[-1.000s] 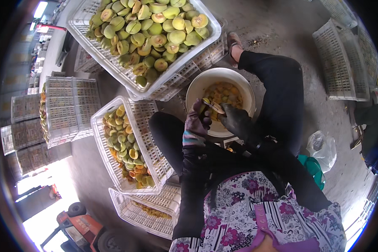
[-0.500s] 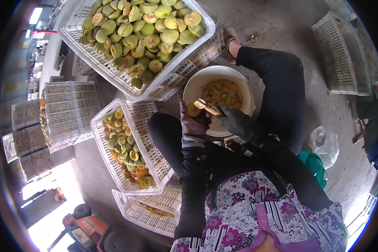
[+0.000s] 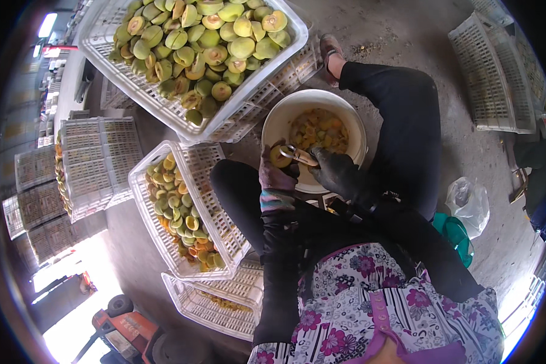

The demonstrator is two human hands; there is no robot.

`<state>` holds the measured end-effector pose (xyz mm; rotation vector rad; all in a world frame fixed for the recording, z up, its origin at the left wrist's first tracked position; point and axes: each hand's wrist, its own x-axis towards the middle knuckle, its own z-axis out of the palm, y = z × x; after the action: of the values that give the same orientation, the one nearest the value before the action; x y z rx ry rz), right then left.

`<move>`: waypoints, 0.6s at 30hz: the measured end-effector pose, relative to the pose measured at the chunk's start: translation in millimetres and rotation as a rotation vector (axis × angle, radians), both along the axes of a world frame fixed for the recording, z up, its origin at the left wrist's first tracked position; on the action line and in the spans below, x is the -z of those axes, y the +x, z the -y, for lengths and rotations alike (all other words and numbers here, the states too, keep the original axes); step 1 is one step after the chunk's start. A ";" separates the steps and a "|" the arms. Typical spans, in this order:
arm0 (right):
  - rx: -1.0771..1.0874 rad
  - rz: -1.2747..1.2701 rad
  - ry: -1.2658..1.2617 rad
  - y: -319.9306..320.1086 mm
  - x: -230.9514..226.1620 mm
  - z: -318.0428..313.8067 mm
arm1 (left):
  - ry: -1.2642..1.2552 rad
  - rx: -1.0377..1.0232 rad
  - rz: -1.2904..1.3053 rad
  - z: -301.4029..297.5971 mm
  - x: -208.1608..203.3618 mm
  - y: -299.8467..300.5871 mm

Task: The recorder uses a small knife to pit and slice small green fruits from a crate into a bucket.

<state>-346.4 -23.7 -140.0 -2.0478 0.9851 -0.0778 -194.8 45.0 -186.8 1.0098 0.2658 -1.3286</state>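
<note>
My gloved left hand grips a halved peach, its cut face turned up. In my right hand, in a dark glove, is a pitting knife with a looped metal end and a wooden-looking handle. The loop lies against the peach half. Both hands are over the near side of a white bucket standing between my legs. Yellow-orange fruit pieces lie in its bottom. Parts of the left fingers are hidden under the peach.
A big white crate heaped with green-yellow peach halves stands at the far left. Nearer, another crate holds scooped halves, above a lower crate. More crates stand at the right, near a clear plastic bag and a green bag.
The looped end has shifted slightly on the peach half and both hands have turned a little. The grips are unchanged, and the whole view has moved slightly.
</note>
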 end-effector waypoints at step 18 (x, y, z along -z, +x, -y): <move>0.059 0.002 0.130 -5.2 11.4 -4.4 | -0.127 0.012 -0.002 3.8 -10.9 0.6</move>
<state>-351.6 -19.3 -151.5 -1.9006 1.0225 -0.0453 -194.2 41.2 -176.0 0.9050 0.1748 -1.3406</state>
